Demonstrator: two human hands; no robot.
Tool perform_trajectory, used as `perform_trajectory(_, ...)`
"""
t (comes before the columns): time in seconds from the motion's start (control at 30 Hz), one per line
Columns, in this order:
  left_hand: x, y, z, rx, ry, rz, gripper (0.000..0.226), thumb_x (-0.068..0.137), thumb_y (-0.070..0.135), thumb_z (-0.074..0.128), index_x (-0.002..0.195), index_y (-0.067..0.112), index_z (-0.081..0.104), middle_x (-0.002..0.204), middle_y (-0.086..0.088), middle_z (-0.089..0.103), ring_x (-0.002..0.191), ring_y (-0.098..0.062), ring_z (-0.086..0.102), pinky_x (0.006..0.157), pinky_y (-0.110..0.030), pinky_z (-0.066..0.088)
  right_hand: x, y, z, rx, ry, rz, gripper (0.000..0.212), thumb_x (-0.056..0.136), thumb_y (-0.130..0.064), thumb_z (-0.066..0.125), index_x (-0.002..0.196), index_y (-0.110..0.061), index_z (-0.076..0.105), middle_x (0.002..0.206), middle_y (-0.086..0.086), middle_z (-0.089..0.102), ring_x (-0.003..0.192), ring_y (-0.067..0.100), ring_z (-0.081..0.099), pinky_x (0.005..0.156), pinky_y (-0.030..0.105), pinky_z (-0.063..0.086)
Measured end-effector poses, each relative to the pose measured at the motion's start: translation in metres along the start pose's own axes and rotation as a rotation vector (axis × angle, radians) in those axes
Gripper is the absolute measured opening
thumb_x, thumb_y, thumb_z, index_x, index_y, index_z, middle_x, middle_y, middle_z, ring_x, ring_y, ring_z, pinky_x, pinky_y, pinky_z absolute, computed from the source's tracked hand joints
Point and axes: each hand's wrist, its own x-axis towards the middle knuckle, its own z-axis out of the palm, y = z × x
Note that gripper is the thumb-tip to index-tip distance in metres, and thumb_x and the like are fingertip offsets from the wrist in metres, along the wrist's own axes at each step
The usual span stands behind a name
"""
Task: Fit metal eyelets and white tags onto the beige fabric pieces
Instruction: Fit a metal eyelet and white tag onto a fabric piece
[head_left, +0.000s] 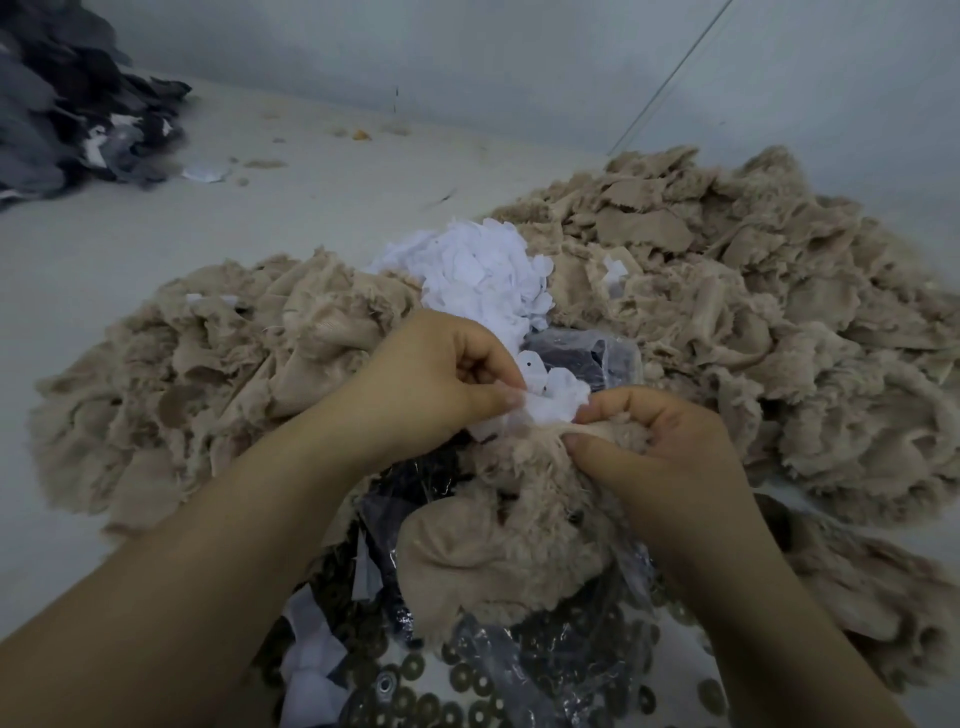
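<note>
Head view is showing you working over the white tag pile (483, 270), your landmark here. Just below it, your left hand (436, 379) is pinching a small bunch of white tags (553, 397), and your right hand (660, 441) is gripping a fold of beige fabric (524, 499); the two hands are nearly meeting at the fingertips. To do this step well, you are probably best keeping one tag separated from the bunch and holding the fabric edge taut while lining up the tag's hole. Whether an eyelet is already between your fingers cannot be told. The loose metal eyelets (457, 686) are lying well below the tag pile, under your wrists, on clear plastic (545, 660).
</note>
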Motion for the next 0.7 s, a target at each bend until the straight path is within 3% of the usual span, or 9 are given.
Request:
perform_trajectory(0.13,-0.004,-0.001,0.000,0.142,0.273,0.103,0.015,0.087,0.005,0.070,0.076,0.015,0.071,0.064,-0.006,0.064,0.052,-0.010,0.054,0.053,-0.020,0.049,0.007,0.008,0.001,-0.197,0.043,0.049,0.011,0.074,-0.018,0.080,0.077,-0.024,0.071,0.070,-0.002,0.071,0.061,0.017,0.065,0.057,0.035,0.057)
perform_trajectory(0.2,-0.012,0.003,0.005,0.264,0.333,0.211,0.011,0.090,0.007,0.066,0.082,0.012,0.070,0.055,0.001,0.054,0.051,-0.010,0.050,0.051,-0.021,0.046,0.008,0.011,0.003,-0.217,0.009,0.072,0.010,0.075,-0.018,0.081,0.071,-0.022,0.072,0.064,-0.003,0.070,0.052,0.008,0.059,0.051,0.030,0.054)
perform_trajectory(0.27,-0.022,0.006,0.013,0.364,0.386,0.320,0.009,0.091,0.010,0.062,0.084,0.010,0.067,0.052,0.007,0.048,0.050,-0.015,0.049,0.049,-0.034,0.047,0.008,0.013,0.004,-0.197,-0.011,0.093,0.011,0.076,-0.016,0.081,0.069,-0.021,0.073,0.060,-0.007,0.069,0.048,0.003,0.055,0.047,0.025,0.050)
perform_trajectory(0.37,-0.033,0.011,0.027,0.467,0.426,0.436,0.009,0.089,0.013,0.059,0.082,0.009,0.064,0.050,0.005,0.049,0.040,-0.013,0.044,0.041,-0.037,0.041,0.007,0.014,0.006,-0.162,-0.040,0.066,0.013,0.077,-0.012,0.079,0.069,-0.020,0.073,0.054,-0.010,0.066,0.039,-0.002,0.047,0.040,0.015,0.039)
perform_trajectory(0.47,-0.041,0.010,0.038,0.457,0.363,0.490,0.013,0.091,0.018,0.062,0.080,0.011,0.063,0.052,0.006,0.052,0.042,-0.012,0.047,0.041,-0.034,0.041,0.006,0.014,0.007,-0.107,-0.051,0.048,0.012,0.078,-0.009,0.077,0.071,-0.018,0.073,0.051,-0.008,0.065,0.037,-0.002,0.045,0.038,0.012,0.036)
perform_trajectory(0.6,-0.047,0.008,0.040,0.414,0.056,0.605,0.022,0.094,0.032,0.061,0.084,0.015,0.072,0.064,0.007,0.064,0.055,-0.006,0.054,0.051,-0.028,0.045,0.007,0.015,0.006,-0.015,-0.015,0.064,0.009,0.080,-0.012,0.078,0.075,-0.016,0.072,0.051,-0.003,0.065,0.045,0.007,0.055,0.041,0.023,0.047)
perform_trajectory(0.7,-0.045,0.003,0.039,0.122,0.105,0.418,0.040,0.095,0.040,0.054,0.071,0.013,0.072,0.056,0.003,0.063,0.051,-0.006,0.058,0.049,-0.026,0.046,0.006,0.014,0.005,-0.011,0.004,0.029,0.008,0.079,-0.016,0.079,0.075,-0.015,0.072,0.051,-0.002,0.063,0.045,0.010,0.051,0.041,0.022,0.045)
